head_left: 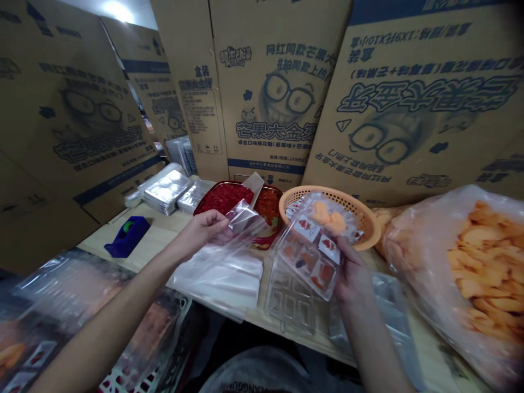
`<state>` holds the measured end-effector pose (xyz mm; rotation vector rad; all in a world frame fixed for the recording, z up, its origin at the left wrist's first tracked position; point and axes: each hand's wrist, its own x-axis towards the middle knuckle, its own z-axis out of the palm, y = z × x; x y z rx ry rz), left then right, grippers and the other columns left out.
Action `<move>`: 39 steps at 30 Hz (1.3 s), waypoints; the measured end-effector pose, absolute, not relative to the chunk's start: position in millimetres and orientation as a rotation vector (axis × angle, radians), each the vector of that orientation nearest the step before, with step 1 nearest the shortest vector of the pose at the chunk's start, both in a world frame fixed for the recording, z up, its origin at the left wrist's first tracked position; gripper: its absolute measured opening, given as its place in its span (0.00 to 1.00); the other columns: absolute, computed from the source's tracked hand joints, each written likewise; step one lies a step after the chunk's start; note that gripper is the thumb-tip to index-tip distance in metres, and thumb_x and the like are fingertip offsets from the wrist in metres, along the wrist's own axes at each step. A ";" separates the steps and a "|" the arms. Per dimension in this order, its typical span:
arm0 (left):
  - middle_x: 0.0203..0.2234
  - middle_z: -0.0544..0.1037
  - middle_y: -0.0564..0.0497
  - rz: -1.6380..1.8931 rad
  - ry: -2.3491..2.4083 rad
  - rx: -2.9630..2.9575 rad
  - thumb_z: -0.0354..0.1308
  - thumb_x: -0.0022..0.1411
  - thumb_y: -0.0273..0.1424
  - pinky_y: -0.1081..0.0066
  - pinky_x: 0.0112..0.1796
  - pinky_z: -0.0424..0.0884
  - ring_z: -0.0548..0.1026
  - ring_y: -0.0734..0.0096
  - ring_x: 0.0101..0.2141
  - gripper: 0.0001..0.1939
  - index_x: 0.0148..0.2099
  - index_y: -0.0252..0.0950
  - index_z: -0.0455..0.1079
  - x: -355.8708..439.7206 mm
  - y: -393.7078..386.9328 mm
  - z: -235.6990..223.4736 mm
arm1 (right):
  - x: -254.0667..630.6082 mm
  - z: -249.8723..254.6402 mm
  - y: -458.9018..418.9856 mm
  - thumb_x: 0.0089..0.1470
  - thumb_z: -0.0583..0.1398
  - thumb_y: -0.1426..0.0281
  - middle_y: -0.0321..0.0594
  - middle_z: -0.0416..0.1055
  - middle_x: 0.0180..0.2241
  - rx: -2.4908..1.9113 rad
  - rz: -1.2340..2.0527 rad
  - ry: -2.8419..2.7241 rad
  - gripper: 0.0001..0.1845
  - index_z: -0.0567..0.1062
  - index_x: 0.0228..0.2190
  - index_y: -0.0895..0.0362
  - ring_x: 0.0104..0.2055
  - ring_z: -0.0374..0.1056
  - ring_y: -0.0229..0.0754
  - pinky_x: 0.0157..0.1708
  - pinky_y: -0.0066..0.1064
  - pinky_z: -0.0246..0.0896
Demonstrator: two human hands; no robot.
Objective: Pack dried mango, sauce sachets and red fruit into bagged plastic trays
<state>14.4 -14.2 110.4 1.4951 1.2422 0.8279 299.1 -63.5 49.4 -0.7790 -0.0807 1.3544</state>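
My left hand (201,233) pinches the top edge of a clear plastic bag (241,216), which hangs over a stack of similar flat bags (216,278). My right hand (352,273) grips a clear compartment tray (307,256) by its edge and tilts it up. The tray holds several small printed packets with red and orange contents, plus pale orange pieces (327,218) at its far end. An unfilled clear tray (290,300) lies on the table just below my right hand.
Behind my hands stand a red tray of red pieces (223,197) and an orange basket (368,224). A large bag of orange slices (483,273) lies right. Also on the wooden table (164,224) are a blue tape dispenser (127,236) and stacked foil trays (166,191). Printed cardboard boxes (270,93) form a wall behind.
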 end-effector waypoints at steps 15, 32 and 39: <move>0.17 0.71 0.59 0.723 1.090 1.061 0.70 0.32 0.34 0.76 0.25 0.66 0.70 0.78 0.20 0.25 0.35 0.34 0.65 68.6 -68.3 32.3 | 290.4 92.1 -42.1 0.52 0.54 0.71 0.36 0.76 0.30 -0.641 1.178 -0.182 0.10 0.74 0.34 0.56 0.34 0.72 0.41 0.39 0.40 0.69; 0.18 0.72 0.57 0.708 1.160 1.045 0.70 0.33 0.38 0.75 0.25 0.65 0.75 0.72 0.25 0.24 0.31 0.34 0.64 67.1 -70.2 7.8 | 261.7 51.3 -26.5 0.44 0.62 0.72 0.31 0.76 0.34 -0.574 1.134 -0.314 0.11 0.73 0.34 0.53 0.38 0.71 0.36 0.44 0.32 0.66; 0.20 0.73 0.57 0.716 1.096 0.957 0.70 0.33 0.36 0.72 0.30 0.69 0.76 0.69 0.28 0.23 0.30 0.34 0.64 65.4 -70.1 11.2 | 262.4 46.4 -26.7 0.45 0.61 0.74 0.31 0.76 0.32 -0.557 1.143 -0.245 0.09 0.73 0.33 0.55 0.35 0.71 0.35 0.40 0.30 0.67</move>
